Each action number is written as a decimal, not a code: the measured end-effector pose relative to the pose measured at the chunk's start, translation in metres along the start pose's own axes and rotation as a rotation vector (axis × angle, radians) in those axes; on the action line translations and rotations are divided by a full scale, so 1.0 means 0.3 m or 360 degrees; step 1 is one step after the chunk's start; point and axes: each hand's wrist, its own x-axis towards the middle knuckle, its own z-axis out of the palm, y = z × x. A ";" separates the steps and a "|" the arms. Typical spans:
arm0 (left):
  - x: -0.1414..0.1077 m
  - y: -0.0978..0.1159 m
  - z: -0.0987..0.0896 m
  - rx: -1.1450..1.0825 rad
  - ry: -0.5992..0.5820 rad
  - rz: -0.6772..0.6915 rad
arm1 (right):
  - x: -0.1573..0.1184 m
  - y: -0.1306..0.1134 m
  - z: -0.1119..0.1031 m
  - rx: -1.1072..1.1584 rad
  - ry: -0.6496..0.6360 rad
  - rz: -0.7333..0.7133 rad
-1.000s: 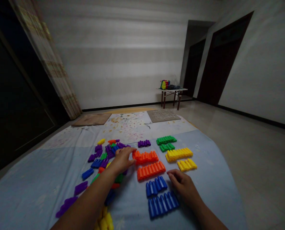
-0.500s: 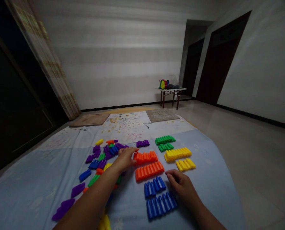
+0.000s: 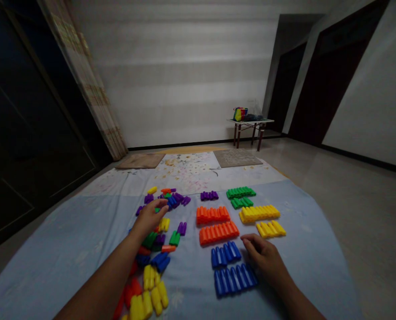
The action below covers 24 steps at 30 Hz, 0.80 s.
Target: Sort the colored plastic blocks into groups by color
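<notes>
My left hand hovers over the mixed pile at left, thumb and fingers slightly apart, holding nothing I can see. Under and around it lie purple, green and blue bullet-shaped plastic pieces. My right hand rests on the cloth with fingers curled in and no piece visible in them. Beside it are two rows of blue pieces. Further off stand orange rows, yellow rows, green rows and a purple row.
Yellow pieces and red-orange ones lie at the near left, partly behind my left forearm. A blue floral cloth covers the table. Two flat mats lie at its far end. A small table with a colourful bag stands by the wall.
My left hand has moved left from the orange rows to the mixed pile. The right hand stays beside the blue rows. The view has shifted slightly left.
</notes>
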 end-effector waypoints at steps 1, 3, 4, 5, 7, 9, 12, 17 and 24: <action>-0.010 -0.026 -0.011 0.0015 -0.0006 -0.0029 | -0.001 -0.001 0.000 -0.0010 -0.0007 -0.0003; -0.030 -0.067 -0.026 0.0069 -0.0041 -0.0079 | -0.003 -0.003 0.000 -0.0027 -0.0025 0.0000; -0.039 -0.080 -0.030 0.0108 -0.0065 -0.0105 | -0.004 -0.004 0.000 -0.0029 -0.0035 -0.0001; -0.047 -0.088 -0.031 0.0153 -0.0091 -0.0130 | -0.004 -0.005 0.000 -0.0034 -0.0039 -0.0002; -0.059 -0.090 -0.029 0.0256 -0.0143 -0.0169 | -0.004 -0.004 -0.001 -0.0034 -0.0039 -0.0005; -0.066 -0.078 -0.022 0.0364 -0.0184 -0.0174 | -0.003 -0.001 -0.001 -0.0017 -0.0033 -0.0016; -0.067 -0.046 -0.010 0.0531 -0.0221 -0.0140 | -0.002 0.004 0.000 0.0004 -0.0031 -0.0017; -0.042 -0.009 -0.007 0.0738 -0.0389 -0.0056 | -0.001 0.004 0.002 -0.0014 -0.0031 -0.0016; 0.015 -0.017 -0.015 0.0861 -0.0528 -0.0078 | 0.001 0.004 0.002 -0.0009 -0.0039 -0.0039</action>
